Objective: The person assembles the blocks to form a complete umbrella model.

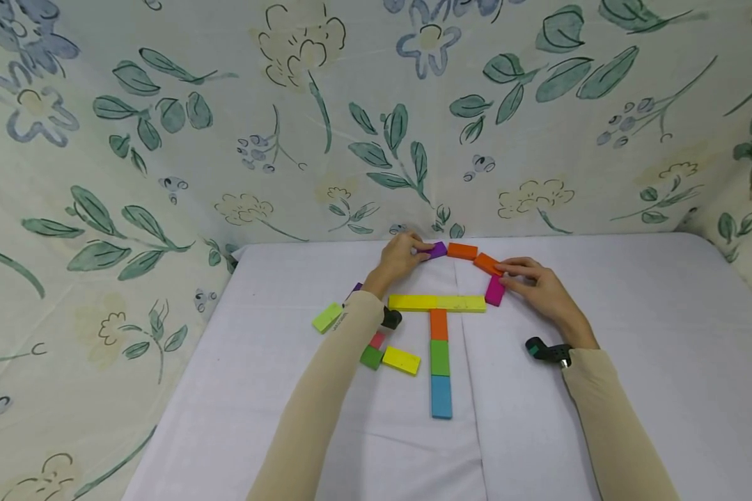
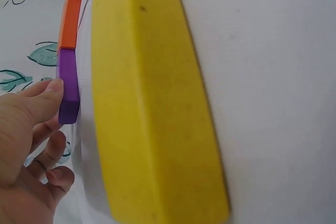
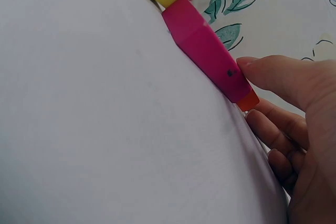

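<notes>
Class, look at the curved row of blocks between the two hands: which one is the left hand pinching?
The purple block at the left end, pinched by the left hand. The others are two orange blocks and one magenta block.

White-clothed table (image 1: 526, 431); coloured blocks (image 1: 440, 358) lie on it, some forming a T.

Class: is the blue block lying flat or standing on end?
Lying flat: in the head view, the blue block shows a long face uppermost and a thin near edge.
</notes>
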A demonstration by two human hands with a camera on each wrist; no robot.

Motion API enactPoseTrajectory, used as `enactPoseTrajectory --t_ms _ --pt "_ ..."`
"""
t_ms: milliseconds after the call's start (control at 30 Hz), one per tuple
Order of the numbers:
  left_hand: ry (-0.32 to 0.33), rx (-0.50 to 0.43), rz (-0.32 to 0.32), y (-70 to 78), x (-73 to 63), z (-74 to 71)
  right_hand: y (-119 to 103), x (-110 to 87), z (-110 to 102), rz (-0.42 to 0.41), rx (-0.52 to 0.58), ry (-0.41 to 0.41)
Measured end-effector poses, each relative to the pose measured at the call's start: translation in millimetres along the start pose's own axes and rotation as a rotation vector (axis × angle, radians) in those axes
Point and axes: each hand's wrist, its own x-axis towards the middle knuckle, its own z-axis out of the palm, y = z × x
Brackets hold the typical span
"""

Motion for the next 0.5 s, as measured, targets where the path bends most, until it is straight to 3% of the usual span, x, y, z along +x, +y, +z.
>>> enactPoseTrajectory --t_ms 233,500 --pt "-0.017 -0.037 0.003 -1.5 -1.4 -2.7 -0.5 -0.4 -0.5 0.002 -0.003 -0.002" --pt "0.000 -0.047 0.040 -7.4 -9.8 -16.4 -0.3 -0.2 -0.2 0.011 -0.009 -0.001"
